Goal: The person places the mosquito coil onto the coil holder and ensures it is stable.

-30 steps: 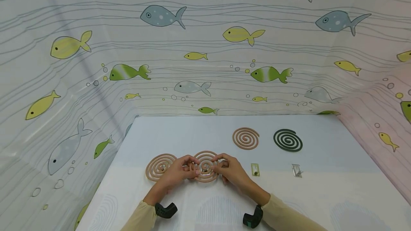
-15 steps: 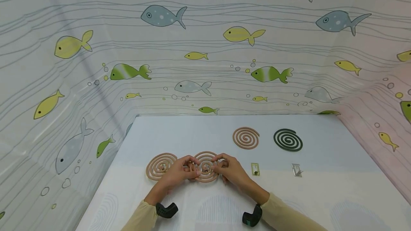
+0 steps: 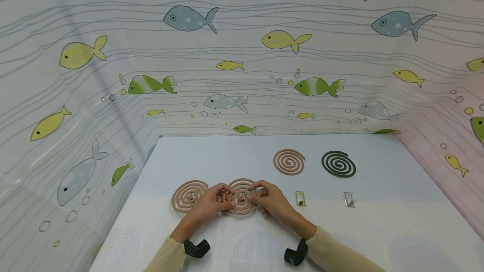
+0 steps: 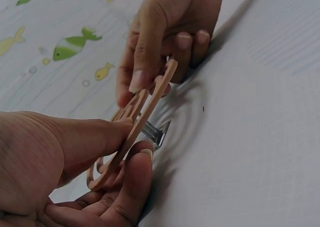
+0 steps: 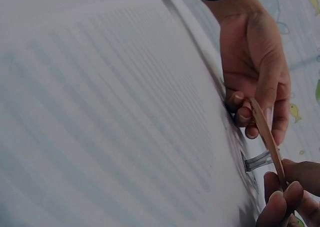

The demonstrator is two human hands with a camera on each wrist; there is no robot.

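A brown spiral coil (image 3: 242, 210) is held between both hands near the table's front. My left hand (image 3: 209, 203) pinches its left side and my right hand (image 3: 271, 200) pinches its right side. In the left wrist view the coil (image 4: 150, 107) is seen nearly edge-on, raised off the white surface, with a small metal stand (image 4: 160, 134) under its middle. The right wrist view shows the same metal stand (image 5: 257, 161) reaching from the surface to the coil (image 5: 274, 147). Left of my left hand lies another brown coil (image 3: 183, 197), with something small at its centre.
Farther back on the table (image 3: 211, 154) lie a brown coil (image 3: 289, 162) and a dark green coil (image 3: 338, 164). In front of them are a small gold-coloured metal stand (image 3: 300, 199) and a silver-coloured one (image 3: 349, 200). A fish-patterned sheet (image 3: 242, 83) rises behind and beside the table.
Both hands keep their grip on the coil, in almost the same place. The small metal piece at its centre looks slightly different; the other things have not moved on the table.
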